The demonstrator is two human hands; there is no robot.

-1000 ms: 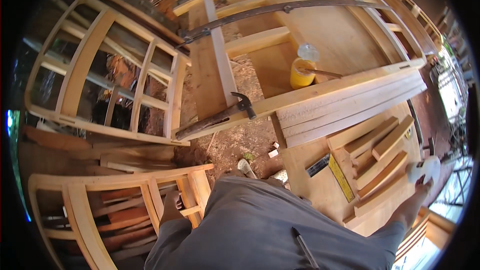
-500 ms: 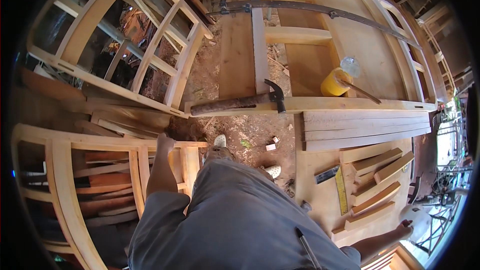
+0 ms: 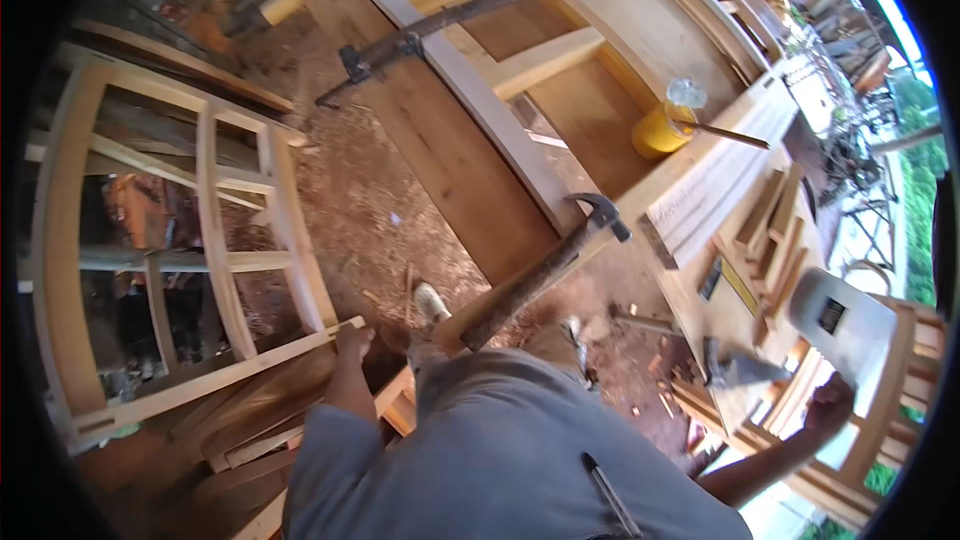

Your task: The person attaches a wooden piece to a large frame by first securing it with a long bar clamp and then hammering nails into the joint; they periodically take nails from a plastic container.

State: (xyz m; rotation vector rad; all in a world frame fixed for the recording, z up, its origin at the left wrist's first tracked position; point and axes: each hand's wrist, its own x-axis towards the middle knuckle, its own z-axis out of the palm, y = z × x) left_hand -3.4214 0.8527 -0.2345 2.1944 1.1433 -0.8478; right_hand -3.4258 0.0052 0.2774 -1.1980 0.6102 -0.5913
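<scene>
My left hand [image 3: 352,345] hangs beside the lower corner of a slatted wooden frame [image 3: 325,332]; its fingers are blurred and I cannot tell if they touch the wood. My right hand [image 3: 832,405] is out at the right, fingers curled, in front of a white plastic panel [image 3: 845,315] with a dark rectangular opening. Whatever is inside those fingers, if anything, is hidden. Before my body a claw hammer [image 3: 530,280] lies along a rail of a large wooden panel frame [image 3: 650,185]. On that frame stands a yellow container [image 3: 660,132] with a stick across it.
A long bar clamp [image 3: 480,10] spans the panel frame. At right, a board [image 3: 735,315] carries wood offcuts [image 3: 775,230] and a try square [image 3: 738,285]. A mallet [image 3: 645,320] and a hand saw [image 3: 745,370] lie near its edge. Shavings cover the dirt floor [image 3: 380,180].
My view has turned to the right and my body has moved, so the hammer and panel frame appear rotated. The right hand now shows higher, in front of the white panel.
</scene>
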